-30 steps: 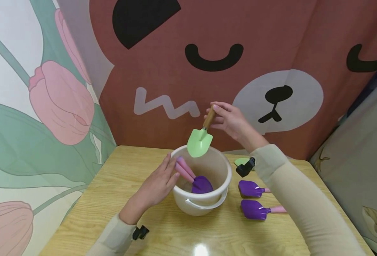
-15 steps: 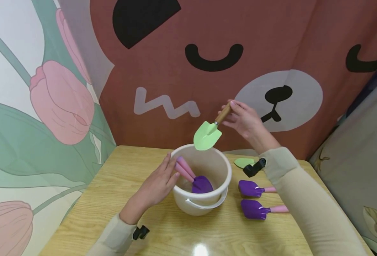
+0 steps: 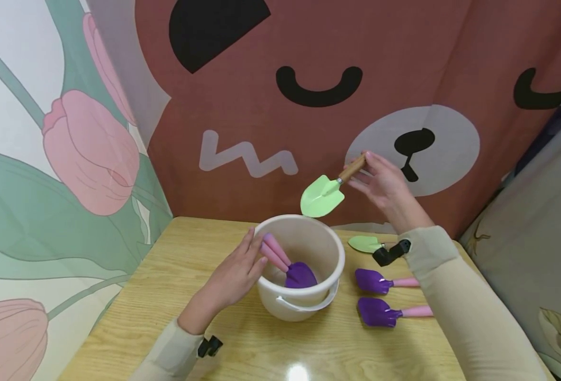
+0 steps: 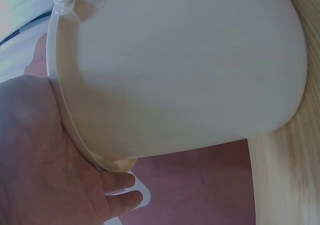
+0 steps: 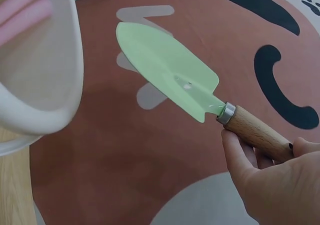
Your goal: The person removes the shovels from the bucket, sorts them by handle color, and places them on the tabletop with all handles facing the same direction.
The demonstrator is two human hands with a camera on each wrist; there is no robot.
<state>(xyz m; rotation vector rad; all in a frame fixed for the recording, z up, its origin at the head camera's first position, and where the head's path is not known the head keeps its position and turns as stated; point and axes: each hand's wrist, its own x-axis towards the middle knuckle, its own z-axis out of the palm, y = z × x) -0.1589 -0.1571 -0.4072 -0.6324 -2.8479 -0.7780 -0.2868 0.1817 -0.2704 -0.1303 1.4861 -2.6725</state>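
So the right hand [image 3: 382,182] is pinching the green trowel [image 3: 330,188] by its wooden handle [image 3: 352,170], up in the air near the white bucket [image 3: 292,314], probably so the blade [image 3: 318,198] clears the rim [image 3: 341,259]. Left hand [image 3: 233,272] isn't gripping anything, just relaxed fingers against that rim, I'd guess for steadiness, with purple shovels [image 3: 301,275] leaning inside and two loose shovels [image 3: 377,312] beside it on the counter [image 3: 204,238].

Shovels [image 3: 378,312] in and beside bucket [image 3: 318,253]
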